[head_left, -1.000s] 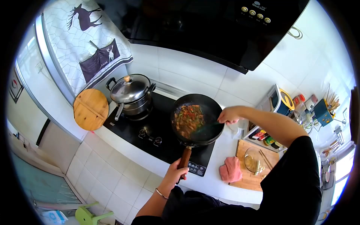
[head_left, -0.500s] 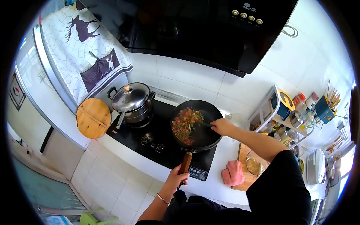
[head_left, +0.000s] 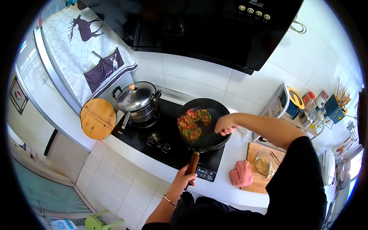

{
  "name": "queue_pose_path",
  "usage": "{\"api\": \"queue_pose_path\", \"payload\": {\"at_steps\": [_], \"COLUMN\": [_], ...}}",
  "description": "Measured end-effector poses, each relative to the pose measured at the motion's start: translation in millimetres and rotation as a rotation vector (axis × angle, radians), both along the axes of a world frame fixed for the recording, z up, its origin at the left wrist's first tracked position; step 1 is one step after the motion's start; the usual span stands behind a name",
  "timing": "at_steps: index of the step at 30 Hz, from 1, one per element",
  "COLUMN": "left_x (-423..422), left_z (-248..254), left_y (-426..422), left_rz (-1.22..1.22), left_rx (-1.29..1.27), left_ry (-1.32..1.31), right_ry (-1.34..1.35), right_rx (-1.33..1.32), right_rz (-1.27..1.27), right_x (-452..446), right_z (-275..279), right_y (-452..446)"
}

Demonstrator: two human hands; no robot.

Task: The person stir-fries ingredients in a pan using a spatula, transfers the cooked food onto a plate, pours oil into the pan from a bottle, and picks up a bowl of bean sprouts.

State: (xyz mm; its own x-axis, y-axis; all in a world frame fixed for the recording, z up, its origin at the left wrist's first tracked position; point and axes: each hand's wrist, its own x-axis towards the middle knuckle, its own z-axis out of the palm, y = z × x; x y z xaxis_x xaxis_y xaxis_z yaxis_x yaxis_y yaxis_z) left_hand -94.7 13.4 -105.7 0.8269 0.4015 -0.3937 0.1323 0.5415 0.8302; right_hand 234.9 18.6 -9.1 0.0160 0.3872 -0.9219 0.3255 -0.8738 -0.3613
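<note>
A black pan [head_left: 214, 142] rests on the right side of the black stove [head_left: 161, 155]. Chopped red, green and brown food [head_left: 191, 124] lies in its left half. My left hand [head_left: 182, 181] is wrapped round the brown wooden pan handle [head_left: 193, 163]. Over the pan's right side, my right hand [head_left: 225, 125] is closed on a dark green spatula, whose lower part is blurred against the pan.
A lidded steel pot [head_left: 138, 102] stands left of the pan, beside a round wooden board [head_left: 98, 119]. At right are a pink cloth [head_left: 241, 173], a cutting board [head_left: 255, 185] with a glass bowl [head_left: 262, 165], and a rack [head_left: 281, 101]. The range hood [head_left: 191, 34] hangs above.
My right hand has moved forward and back over the pan with the spatula, and the food has shifted and spread along the left side. My left hand keeps hold of the handle.
</note>
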Motion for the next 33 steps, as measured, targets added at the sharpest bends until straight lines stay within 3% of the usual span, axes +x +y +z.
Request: {"api": "queue_pose_path", "payload": {"at_steps": [1,3,5,6,7,9,10,11,13,16,18,19,21,25,27,29,31,33], "left_x": [0.3,-1.4,-0.9,-0.2,0.4,-1.0,-1.2,-1.3,-1.9,-2.3,-1.4,-1.4,-1.2,-0.6,-0.9,-0.6,-0.4,0.1], "left_z": [-0.2,-1.2,1.0,2.5,2.9,3.5,4.9,6.2,6.3,4.3,-0.2,-1.5,-2.1,2.2,-0.8,-0.6,0.7,1.6], "left_y": [0.3,1.8,0.6,-0.2,-0.6,1.0,2.2,2.4,2.6,3.3,2.9,3.2,2.5,-0.4,-0.2,-0.7,-0.4,-0.2], "left_rz": [-0.001,-0.033,-0.017,0.0,0.0,-0.015,-0.016,-0.025,-0.034,-0.034,-0.026,-0.026,-0.022,0.001,0.017,0.012,0.014,0.017], "left_rx": [-0.001,0.005,0.001,0.004,-0.002,-0.016,-0.011,-0.009,-0.007,0.001,0.001,0.002,0.016,0.008,0.01,0.01,0.012,0.004], "left_ry": [0.002,0.021,0.015,0.011,0.006,-0.007,-0.007,-0.002,0.007,0.021,0.01,0.016,0.014,0.038,0.026,0.03,0.026,0.018], "right_ry": [0.025,0.006,-0.185,-0.342,-0.347,-0.77,-0.866,-1.103,-1.343,-1.196,-1.077,-1.071,-0.993,-0.955,-0.971,-1.188,-1.211,-1.069], "right_rx": [0.02,0.191,0.063,-0.108,-0.113,-0.089,-0.029,0.026,0.555,0.751,0.848,0.852,0.77,0.747,0.779,0.743,0.483,0.209], "right_rz": [-0.169,-0.174,-0.019,0.042,0.043,0.429,0.508,0.858,0.725,0.738,1.006,1.002,1.363,1.594,1.606,1.425,1.303,1.131], "right_x": [-0.8,32.0,50.9,69.0,77.6,84.4,81.1,68.0,80.7,57.3,36.6,28.7,14.6,-15.2,-23.7,-33.0,-48.5,-65.4], "right_z": [-5.2,6.0,44.5,48.5,44.8,38.9,35.1,32.1,-5.6,13.0,39.8,48.9,62.9,70.6,80.1,92.6,112.2,125.4], "right_y": [11.0,14.3,2.1,2.6,-0.5,-3.5,3.1,13.0,24.3,46.6,56.6,61.8,66.8,42.3,18.7,-8.4,-43.3,-68.7]}}
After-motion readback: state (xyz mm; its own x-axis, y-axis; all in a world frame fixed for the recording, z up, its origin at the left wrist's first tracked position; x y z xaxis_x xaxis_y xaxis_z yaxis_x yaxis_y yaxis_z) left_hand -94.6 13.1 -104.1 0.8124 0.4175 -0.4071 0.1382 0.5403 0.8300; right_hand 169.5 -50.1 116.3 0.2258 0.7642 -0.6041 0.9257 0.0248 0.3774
